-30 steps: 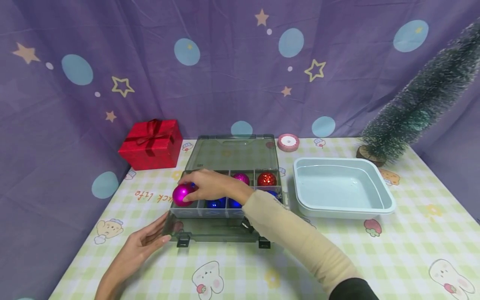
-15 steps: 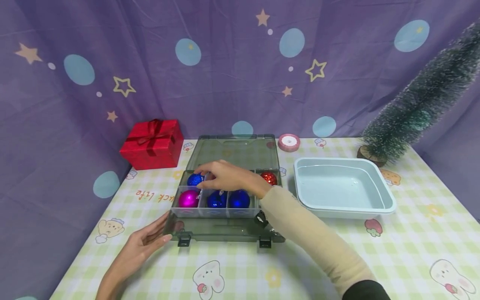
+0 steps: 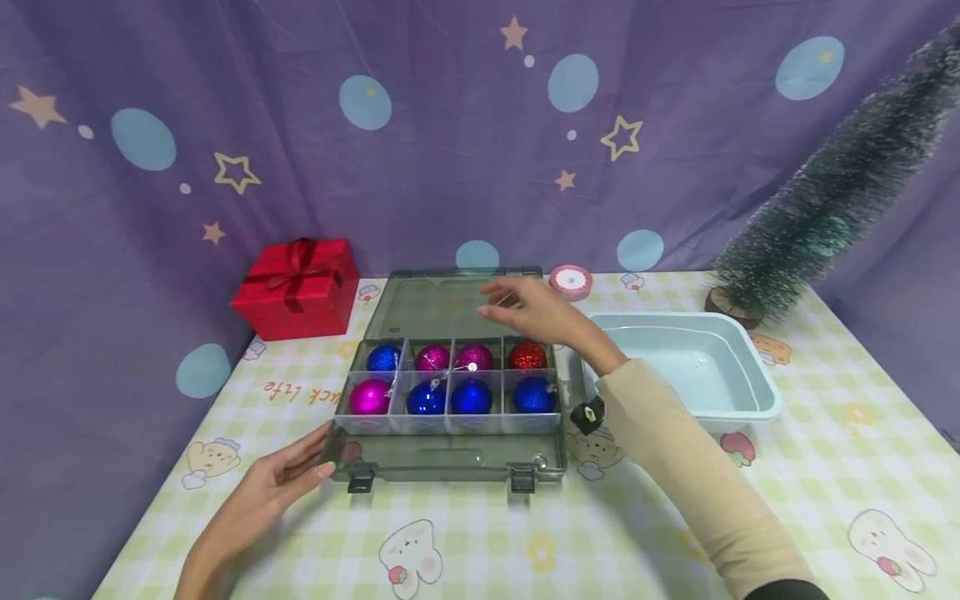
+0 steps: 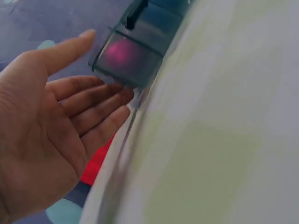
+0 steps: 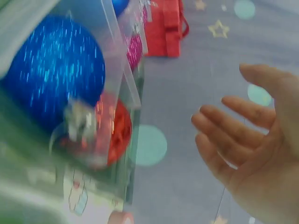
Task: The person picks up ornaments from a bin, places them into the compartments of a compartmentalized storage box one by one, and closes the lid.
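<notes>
A see-through grey divided case (image 3: pixel 450 454) stands with its lid (image 3: pixel 427 308) folded back. Single Christmas balls fill its two rows of compartments. In the back row sit a blue glitter ball (image 3: pixel 383 358), two pink glitter balls (image 3: pixel 474 358) and a red one (image 3: pixel 527 357). The front row has a shiny magenta ball (image 3: pixel 371 397) at left, then three blue balls (image 3: pixel 471 397). My left hand (image 3: pixel 262 492) is at the case's front left corner, fingers extended. Above the lid's right part hovers my right hand (image 3: pixel 536 312), holding nothing, its fingers relaxed in the right wrist view.
To the right of the case is a pale blue basin (image 3: pixel 761 400), partly behind my right forearm. A frosted small tree (image 3: pixel 817 208) stands behind it. A pink ribbon spool (image 3: pixel 571 282) and a red gift box (image 3: pixel 300 287) are along the back edge of the table.
My right hand held the magenta ball over the front left compartment, then released it there. It has since lifted away rightward and back. The left hand stays at the corner.
</notes>
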Available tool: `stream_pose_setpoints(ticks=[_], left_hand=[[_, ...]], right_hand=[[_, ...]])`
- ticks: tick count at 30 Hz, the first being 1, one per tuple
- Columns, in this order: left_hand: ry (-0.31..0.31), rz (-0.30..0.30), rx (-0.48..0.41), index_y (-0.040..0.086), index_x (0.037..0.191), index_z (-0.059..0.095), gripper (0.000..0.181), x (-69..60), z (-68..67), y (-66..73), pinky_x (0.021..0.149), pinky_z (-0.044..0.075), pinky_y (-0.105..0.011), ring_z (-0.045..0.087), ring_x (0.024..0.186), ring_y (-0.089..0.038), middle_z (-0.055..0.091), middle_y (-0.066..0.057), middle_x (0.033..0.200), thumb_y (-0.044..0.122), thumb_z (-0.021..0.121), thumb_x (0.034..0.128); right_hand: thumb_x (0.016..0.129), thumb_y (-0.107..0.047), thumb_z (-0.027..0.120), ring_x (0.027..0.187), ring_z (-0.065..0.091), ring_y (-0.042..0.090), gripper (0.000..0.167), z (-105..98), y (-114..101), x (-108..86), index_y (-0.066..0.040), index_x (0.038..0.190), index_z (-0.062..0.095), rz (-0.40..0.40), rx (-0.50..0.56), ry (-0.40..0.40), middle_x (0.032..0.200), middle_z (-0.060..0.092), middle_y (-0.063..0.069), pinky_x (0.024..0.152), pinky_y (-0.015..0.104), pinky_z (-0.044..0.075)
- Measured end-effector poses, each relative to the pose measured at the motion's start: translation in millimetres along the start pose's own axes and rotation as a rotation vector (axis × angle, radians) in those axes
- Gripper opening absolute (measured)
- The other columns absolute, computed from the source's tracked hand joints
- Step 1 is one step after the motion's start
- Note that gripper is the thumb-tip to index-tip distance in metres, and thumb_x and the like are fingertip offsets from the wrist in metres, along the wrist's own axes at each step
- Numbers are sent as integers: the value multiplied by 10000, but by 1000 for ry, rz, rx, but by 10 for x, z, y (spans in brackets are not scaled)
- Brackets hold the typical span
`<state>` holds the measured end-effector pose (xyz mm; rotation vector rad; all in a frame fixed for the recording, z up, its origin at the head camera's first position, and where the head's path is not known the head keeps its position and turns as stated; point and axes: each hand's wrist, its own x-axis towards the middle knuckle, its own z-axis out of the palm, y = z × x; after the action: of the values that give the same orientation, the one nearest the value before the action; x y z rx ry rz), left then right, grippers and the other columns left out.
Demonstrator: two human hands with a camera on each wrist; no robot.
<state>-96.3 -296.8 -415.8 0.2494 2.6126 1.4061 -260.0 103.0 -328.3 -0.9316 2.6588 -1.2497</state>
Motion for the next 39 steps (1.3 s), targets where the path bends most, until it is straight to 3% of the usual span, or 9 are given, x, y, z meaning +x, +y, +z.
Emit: stream_pose_setpoints(ticks=[5, 11, 19, 23, 29, 31, 33, 36, 39], left_hand=[[-9, 5, 143, 13, 1540, 476, 562, 116, -136, 122, 963, 481, -193, 560, 1314, -356, 528, -192, 1504, 346, 556, 1095], [-18, 65, 173, -24, 1584, 369, 614, 504, -266, 375, 1138, 375, -549, 397, 1440, -422, 423, -233, 1576, 373, 461, 1125], [-65, 109, -29, -90, 1601, 231, 699, 1140, -472, 571, 1197, 251, -523, 276, 1497, -446, 315, -297, 1613, 440, 264, 1147], [-107, 77, -179, -107, 1609, 116, 851, 1422, -528, 601, 1232, 120, -541, 143, 1535, -431, 175, -301, 1658, 578, 172, 1107], [-173, -2, -387, -116, 1584, -86, 1015, 1699, -541, 586, 1242, -45, -502, -72, 1544, -391, -52, -295, 1674, 714, 94, 1028], [-184, -27, -425, -116, 1573, -119, 1041, 1769, -530, 566, 1239, -63, -496, -105, 1537, -395, -94, -302, 1666, 736, 89, 1012], [-190, -46, -446, -117, 1566, -137, 1064, 1835, -513, 544, 1237, -71, -497, -123, 1531, -407, -117, -311, 1658, 754, 88, 999], [-190, -70, -448, -119, 1561, -148, 1079, 1919, -482, 504, 1238, -80, -495, -128, 1527, -422, -130, -325, 1649, 768, 72, 987], [-191, -92, -458, -124, 1557, -151, 1084, 1996, -438, 455, 1242, -75, -491, -121, 1528, -424, -132, -328, 1648, 772, 48, 979]], right_hand=[[1041, -264, 653, 1088, 668, 303, 385, -181, 142, -75, 4, 1317, 677, 126, 4, 152, 1190, 714, 165, 938, 450, 556], [1094, -313, 539, 978, 664, 349, 407, -270, 300, -104, 29, 1206, 729, 258, 84, 245, 1054, 722, 194, 821, 425, 560], [1100, -468, 471, 809, 514, 212, 511, -275, 387, -61, -2, 948, 616, 421, 260, 232, 841, 583, 91, 881, 421, 536], [1096, -495, 459, 705, 401, 180, 515, -291, 436, -33, -109, 757, 431, 477, 410, 206, 658, 368, -15, 1077, 563, 455], [1094, -491, 462, 613, 317, 153, 595, -278, 508, 22, -139, 628, 348, 517, 574, 208, 583, 285, -33, 1117, 615, 393], [1096, -506, 438, 671, 404, 181, 598, -266, 517, 46, -67, 689, 443, 543, 574, 194, 656, 409, 43, 1138, 607, 371], [1098, -522, 410, 946, 597, 279, 628, -259, 514, 69, 60, 978, 614, 572, 562, 174, 962, 608, 201, 1167, 597, 335], [1104, -537, 353, 1473, 307, 462, 759, -249, 499, 104, 72, 1558, 348, 599, 546, 114, 1578, 355, 294, 1215, 572, 248], [1109, -535, 327, 1515, 156, 502, 767, -236, 504, 136, 34, 1619, 249, 619, 538, 79, 1667, 261, 204, 1229, 571, 206]])
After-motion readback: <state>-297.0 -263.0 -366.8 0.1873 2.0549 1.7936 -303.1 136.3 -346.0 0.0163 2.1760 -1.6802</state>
